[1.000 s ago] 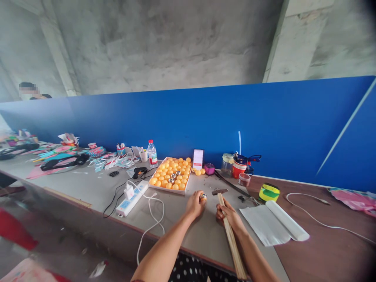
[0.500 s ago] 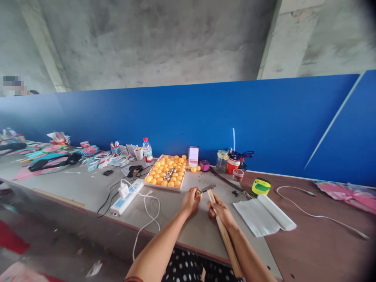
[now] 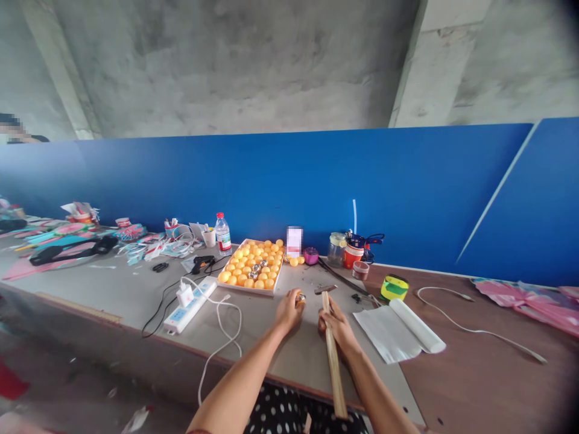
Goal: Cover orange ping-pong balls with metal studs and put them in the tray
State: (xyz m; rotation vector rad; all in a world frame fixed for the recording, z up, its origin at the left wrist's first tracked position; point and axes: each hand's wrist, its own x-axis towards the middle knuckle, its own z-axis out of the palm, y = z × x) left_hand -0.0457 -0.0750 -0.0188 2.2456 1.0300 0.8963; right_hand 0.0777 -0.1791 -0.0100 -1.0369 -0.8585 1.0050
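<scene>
In my left hand (image 3: 289, 310) the fingers are closed round a small orange ball with a shiny silver part (image 3: 301, 298), mostly covered by the fingers. My right hand (image 3: 337, 325) grips a hammer (image 3: 333, 367) near its head. The hammer's long, flat wooden handle points back toward my lap, and its thin metal head lies just beyond my fingers, to the right of the ball. A shallow white box (image 3: 275, 293) beyond my left hand holds many orange balls (image 3: 246, 265), with several silver pieces (image 3: 254, 274) among them.
To the left are a white power strip (image 3: 192, 307) with cables, a black glue gun (image 3: 202, 263) and a water bottle (image 3: 223, 235). Along the blue partition (image 3: 289, 181) stand a phone (image 3: 294, 242) and a jar (image 3: 337, 250). A white roll (image 3: 416, 325) and yellow-green tape measure (image 3: 394, 287) lie right.
The hammer has turned in my right hand, its handle end swinging left and its head shifting slightly right. My left hand still holds the ball. The whole view has shifted a little.
</scene>
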